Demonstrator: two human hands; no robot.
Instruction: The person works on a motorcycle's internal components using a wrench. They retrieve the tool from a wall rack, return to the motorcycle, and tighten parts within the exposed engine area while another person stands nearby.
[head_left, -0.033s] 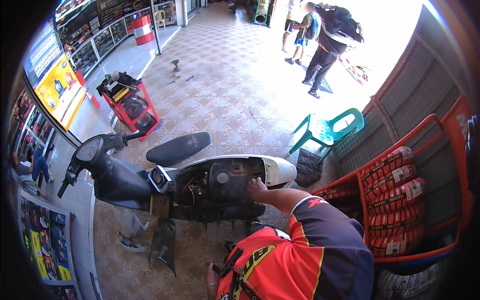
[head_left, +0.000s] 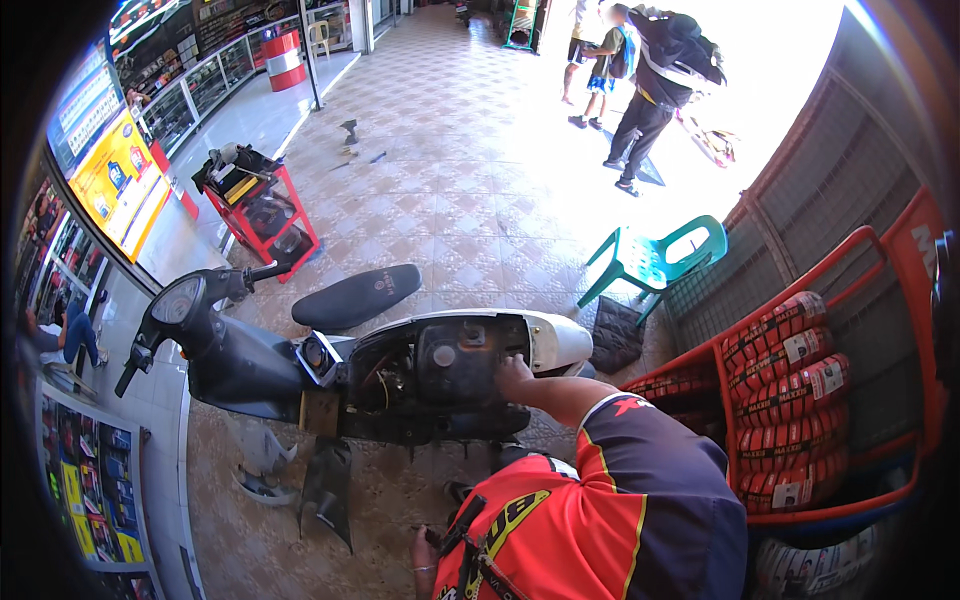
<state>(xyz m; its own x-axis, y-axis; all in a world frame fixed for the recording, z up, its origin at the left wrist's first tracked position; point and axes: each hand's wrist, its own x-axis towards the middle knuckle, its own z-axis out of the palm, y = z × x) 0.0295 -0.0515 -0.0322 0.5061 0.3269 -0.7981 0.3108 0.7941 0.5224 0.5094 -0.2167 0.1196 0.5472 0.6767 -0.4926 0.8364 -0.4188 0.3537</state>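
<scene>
One wide fisheye view looks down from head height above the hands (head_left: 515,376), close over the red shirt (head_left: 575,530) beside them, and faces out across the tiled floor (head_left: 450,190) well beyond them.

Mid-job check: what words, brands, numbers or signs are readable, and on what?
Wording isn't copied here, only its place:
Red tyre wrappers: bold lettering, readable.
Red shirt: large lettering, partly hidden.
Red rack panel: pale lettering, partly visible.
Yellow poster: print too small.
Detached black seat: marking too small.
Speedometer dial on scooter: markings too small.
</scene>
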